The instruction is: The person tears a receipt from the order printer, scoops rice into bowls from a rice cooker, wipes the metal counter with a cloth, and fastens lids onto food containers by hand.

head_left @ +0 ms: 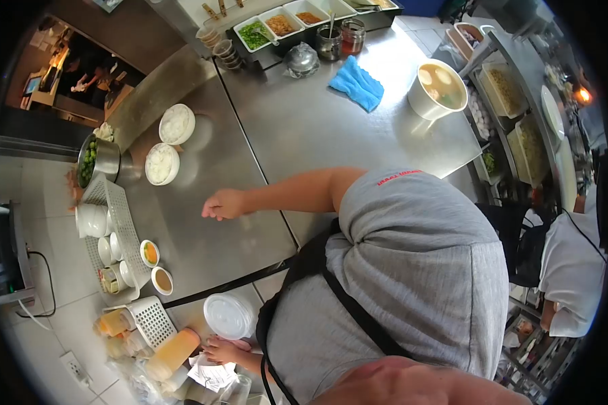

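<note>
My right hand [223,204] hangs over the steel counter [209,250], its fingers curled in and nothing visible in them. Nearest to it are two white bowls of rice, one [162,164] beside the other [177,124]. Down near the bottom edge, my left hand [224,352] reaches among packed items. Its fingers lie spread at the edge of a crumpled white paper [211,372]; whether they grip it is unclear. A round container with a translucent lid [229,316] stands next to that hand, and a bottle of orange liquid [172,354] lies on its other side.
A perforated white basket [130,244] holds several bowls. Beside it stand two small sauce cups [149,254] and a metal pot of greens [98,160]. Farther off are a blue cloth [358,83], a soup tub [438,90], and topping trays [280,24]. A person in white [574,270] stands behind.
</note>
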`<state>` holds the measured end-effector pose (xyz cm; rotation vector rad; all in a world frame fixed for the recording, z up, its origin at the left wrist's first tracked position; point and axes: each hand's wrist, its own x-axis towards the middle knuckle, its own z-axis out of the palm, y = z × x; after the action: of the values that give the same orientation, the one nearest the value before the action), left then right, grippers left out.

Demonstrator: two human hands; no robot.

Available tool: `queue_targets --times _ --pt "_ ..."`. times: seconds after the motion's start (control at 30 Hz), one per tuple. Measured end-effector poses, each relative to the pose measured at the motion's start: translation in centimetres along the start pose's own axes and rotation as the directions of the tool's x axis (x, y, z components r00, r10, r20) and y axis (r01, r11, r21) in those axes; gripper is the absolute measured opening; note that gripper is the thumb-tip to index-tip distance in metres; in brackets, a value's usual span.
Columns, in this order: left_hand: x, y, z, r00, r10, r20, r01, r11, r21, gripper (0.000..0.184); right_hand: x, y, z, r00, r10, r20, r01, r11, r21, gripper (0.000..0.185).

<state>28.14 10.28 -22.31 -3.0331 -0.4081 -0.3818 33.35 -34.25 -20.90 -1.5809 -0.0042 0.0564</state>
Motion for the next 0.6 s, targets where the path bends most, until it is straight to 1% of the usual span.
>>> queue_targets --times 0.03,0.13,0.17,0.2,0.23,0.27,0.3,0.33,0.37,0.4,0.43,0.47,0.5,0.53,0.57,0.6 --pt "0.1 -0.3 -0.2 0.999 0.032 0.011 -0.032 0.999 -0.023 0.046 -0.1 -0.2 0.0 1.0 -0.008 0.019 0.008 1.0 -0.006 0.02" --pt "-0.4 0.6 -1.7 0.997 0.063 0.052 -0.046 0.961 -0.274 0.043 0.1 0.8 -1.2 0.995 -0.088 0.039 0.092 0.989 -0.112 0.013" --pt "-0.3 0.6 -1.1 0.999 0.042 -0.015 -0.045 0.933 -0.358 0.04 0.4 2.0 -1.3 0.995 -0.05 0.088 0.017 0.94 0.34 0.009" --pt "-0.4 0.4 -0.7 0.999 -0.035 0.001 0.032 0.912 -0.408 0.039 0.4 3.3 -2.0 0.994 -0.047 0.095 -0.003 0.883 0.47 0.009" --pt "-0.5 0.4 -0.6 0.993 -0.115 0.016 0.11 0.882 -0.458 0.038 -0.1 3.0 -2.9 1.0 0.009 -0.025 -0.003 0.971 0.24 0.008" --pt "-0.7 0.3 -0.5 0.994 -0.11 -0.022 0.088 0.887 -0.453 0.037 -1.4 1.8 -4.4 0.993 0.038 -0.108 -0.01 0.969 0.246 0.007" --pt "-0.6 0.4 -0.5 0.995 -0.087 -0.055 0.054 0.895 -0.443 0.036 -2.0 1.2 -6.4 0.963 0.181 -0.201 -0.146 0.973 0.177 0.004" --pt "-0.4 0.2 -0.3 0.993 -0.086 -0.081 0.04 0.89 -0.454 0.036 -3.9 -0.8 -8.1 0.925 0.201 -0.321 -0.135 0.967 0.218 0.005" --pt "-0.4 0.2 -0.1 0.991 -0.081 -0.102 0.025 0.885 -0.464 0.037 -4.1 1.4 -10.7 0.888 0.122 -0.444 -0.05 0.984 0.172 0.006" --pt "-0.7 0.2 -0.2 0.99 -0.078 -0.12 0.011 0.879 -0.477 0.037 -5.3 0.2 -12.9 0.796 0.171 -0.58 -0.099 0.983 0.153 0.007" --pt "-1.1 0.5 -0.8 0.987 -0.108 -0.12 0.036 0.871 -0.49 0.037 -6.1 2.0 -16.5 0.794 0.04 -0.606 0.012 0.997 0.08 0.008" --pt "-1.5 1.2 -1.9 0.987 -0.118 -0.113 0.046 0.864 -0.501 0.037 -6.9 3.3 -20.1 0.707 -0.106 -0.699 0.088 0.994 -0.061 0.014" --pt "-1.7 1.8 -2.4 0.99 -0.102 -0.097 0.039 0.859 -0.511 0.038 -8.6 2.2 -22.5 0.616 -0.248 -0.747 -0.089 0.921 -0.379 0.016" --pt "-1.3 1.3 -1.5 0.985 -0.168 -0.029 0.126 0.83 -0.544 0.039 -11.7 0.0 -24.5 0.536 -0.396 -0.745 -0.311 0.728 -0.611 0.018" --pt "-1.4 1.4 -1.7 0.987 -0.158 -0.025 0.12 0.838 -0.532 0.039 -14.1 -2.3 -24.8 0.445 -0.34 -0.829 -0.517 0.658 -0.547 0.017" --pt "-1.5 1.6 -2.2 0.99 -0.143 -0.02 0.112 0.848 -0.518 0.04 -16.3 -2.6 -25.8 0.415 -0.36 -0.835 -0.656 0.517 -0.549 0.023"
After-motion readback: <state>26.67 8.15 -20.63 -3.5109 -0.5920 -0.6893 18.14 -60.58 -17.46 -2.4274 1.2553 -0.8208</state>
